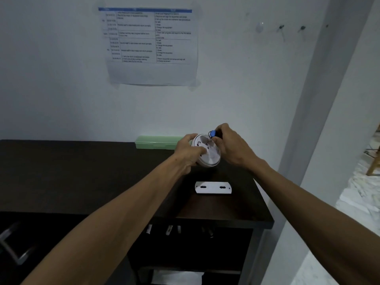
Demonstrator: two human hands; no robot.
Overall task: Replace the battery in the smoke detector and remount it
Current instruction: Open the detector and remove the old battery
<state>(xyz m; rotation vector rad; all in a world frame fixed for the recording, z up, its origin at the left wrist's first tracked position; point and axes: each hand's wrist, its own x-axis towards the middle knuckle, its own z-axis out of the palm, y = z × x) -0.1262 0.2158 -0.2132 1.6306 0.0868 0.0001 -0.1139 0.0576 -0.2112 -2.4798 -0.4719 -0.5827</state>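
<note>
Smoke detector (pixel 206 152) seeming light, rigid: left hand (pixel 188 149) gripping its rim, right hand (pixel 228 144) pinching blue battery (pixel 212 133) at 1 o'clock, wires (pixel 209 140) likely fragile.

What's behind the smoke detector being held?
A green box lies along the wall; its right end is hidden by the left hand and the smoke detector.

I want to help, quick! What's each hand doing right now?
Left hand: holding the detector.
Right hand: pinching the blue clip on the detector's wires.
</note>
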